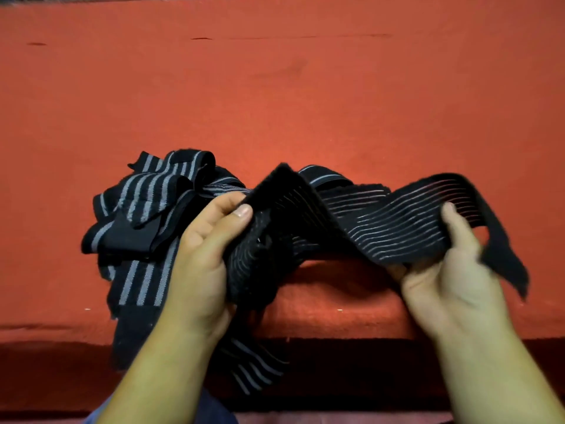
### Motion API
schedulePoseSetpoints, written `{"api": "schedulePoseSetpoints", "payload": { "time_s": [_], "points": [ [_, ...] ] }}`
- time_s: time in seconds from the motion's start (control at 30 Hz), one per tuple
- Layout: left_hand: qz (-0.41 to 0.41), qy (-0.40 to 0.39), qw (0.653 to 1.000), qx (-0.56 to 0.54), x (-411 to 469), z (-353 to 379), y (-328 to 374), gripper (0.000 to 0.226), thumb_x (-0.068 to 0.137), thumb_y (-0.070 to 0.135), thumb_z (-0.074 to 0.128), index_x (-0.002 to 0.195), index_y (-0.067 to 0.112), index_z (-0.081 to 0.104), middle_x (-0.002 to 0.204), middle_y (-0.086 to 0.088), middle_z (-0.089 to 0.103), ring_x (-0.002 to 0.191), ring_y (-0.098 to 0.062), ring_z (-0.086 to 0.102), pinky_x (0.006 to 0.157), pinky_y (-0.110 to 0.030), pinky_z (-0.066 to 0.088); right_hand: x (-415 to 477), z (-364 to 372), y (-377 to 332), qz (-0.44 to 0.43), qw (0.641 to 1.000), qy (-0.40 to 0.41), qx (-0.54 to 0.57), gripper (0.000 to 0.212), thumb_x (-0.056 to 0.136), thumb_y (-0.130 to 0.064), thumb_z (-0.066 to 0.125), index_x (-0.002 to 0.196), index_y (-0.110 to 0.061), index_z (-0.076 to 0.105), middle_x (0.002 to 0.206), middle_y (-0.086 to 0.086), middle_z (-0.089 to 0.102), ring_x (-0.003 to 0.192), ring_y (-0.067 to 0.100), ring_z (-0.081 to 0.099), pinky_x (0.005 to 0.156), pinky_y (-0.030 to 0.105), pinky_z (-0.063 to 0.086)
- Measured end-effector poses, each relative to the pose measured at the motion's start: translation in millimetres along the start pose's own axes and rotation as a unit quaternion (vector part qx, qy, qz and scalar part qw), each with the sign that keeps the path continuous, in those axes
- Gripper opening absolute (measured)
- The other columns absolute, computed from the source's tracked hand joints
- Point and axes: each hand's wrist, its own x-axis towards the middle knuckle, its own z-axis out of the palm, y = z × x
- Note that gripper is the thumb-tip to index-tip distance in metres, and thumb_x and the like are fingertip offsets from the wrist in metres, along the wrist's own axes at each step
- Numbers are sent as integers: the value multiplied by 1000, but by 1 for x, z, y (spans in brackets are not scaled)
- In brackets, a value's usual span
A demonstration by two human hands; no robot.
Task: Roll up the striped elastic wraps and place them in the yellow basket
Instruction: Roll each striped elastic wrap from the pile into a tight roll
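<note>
A black elastic wrap with thin pale stripes (367, 221) is stretched between both hands above the red surface. My left hand (208, 255) grips one end of it, thumb on top near a fuzzy black tab. My right hand (446, 270) holds the other end, thumb over the fabric, with a black flap hanging off to the right. Part of this wrap trails down past the near edge. A loose pile of black wraps with broad grey stripes (146, 206) lies just left of my left hand. No yellow basket is in view.
The red cloth-covered table (275, 87) spreads wide behind the wraps. Its near edge (336, 335) drops into dark shadow below my forearms. A bit of blue clothing (214, 408) shows at the bottom.
</note>
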Motion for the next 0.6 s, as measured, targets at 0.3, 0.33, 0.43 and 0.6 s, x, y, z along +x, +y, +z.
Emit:
{"api": "schedulePoseSetpoints", "payload": {
  "time_s": [0.3, 0.33, 0.43, 0.6],
  "points": [
    [-21, 99, 994, 44, 3, 4, -2, 17, 99, 10, 60, 109, 6, 73, 95, -8, 78, 84, -17, 73, 72, -25, 60, -5, -8, 11, -126, 924, 21, -360, 49, 73, -61, 65, 113, -33, 67, 110, -2, 77, 97, 24, 76, 93, 60, 57],
    [-17, 110, 992, 54, 4, 4, -3, 15, 99, 11, 61, 105, 9, 75, 94, -8, 78, 83, -16, 74, 72, -25, 59, -4, -8, 11, -137, 918, 48, -368, 51, 70, -67, 62, 110, -36, 59, 107, -3, 74, 80, 22, 77, 82, 55, 60],
    [-16, 126, 990, 60, 4, 4, -3, 14, 98, 11, 62, 101, 12, 76, 94, -8, 79, 83, -17, 75, 72, -25, 59, -5, -8, 0, -225, 907, 134, -331, 40, 68, -60, 57, 102, -43, 43, 103, 15, 64, 57, 31, 66, 63, 52, 52],
    [-6, 80, 991, 109, 1, 7, -2, 16, 90, 14, 71, 84, 25, 80, 82, -4, 77, 73, -14, 71, 67, -27, 57, -32, 2, -3, -438, 840, -9, -321, 34, 89, -22, 62, 122, -24, 52, 120, 11, 57, 103, 12, 60, 86, 38, 52]
  ]
}}
